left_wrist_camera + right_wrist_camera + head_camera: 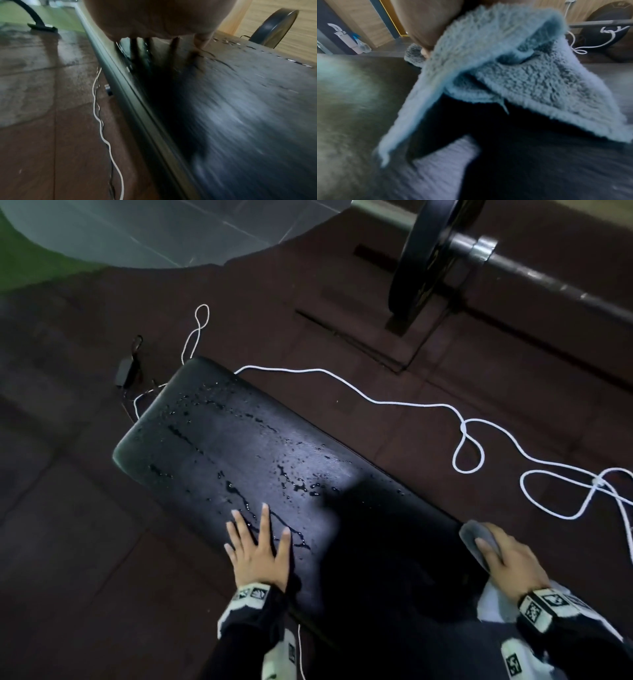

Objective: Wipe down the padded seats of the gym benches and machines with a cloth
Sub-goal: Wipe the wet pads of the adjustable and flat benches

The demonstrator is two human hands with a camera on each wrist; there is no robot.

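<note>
Bracing flat, fingers spread, left hand (259, 553) steadied wet bench pad (219, 446); right hand (510, 559) gripping cloth (474, 539) should've swept droplets lengthwise, overlapping.

Wet black bench pad (219, 446); fluffy grey cloth (488, 56) folded

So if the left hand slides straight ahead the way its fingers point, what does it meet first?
The left hand lies flat on the bench pad. Straight ahead it would meet the water droplets on the pad first; nothing else seems to block that line before the pad's far end.
</note>
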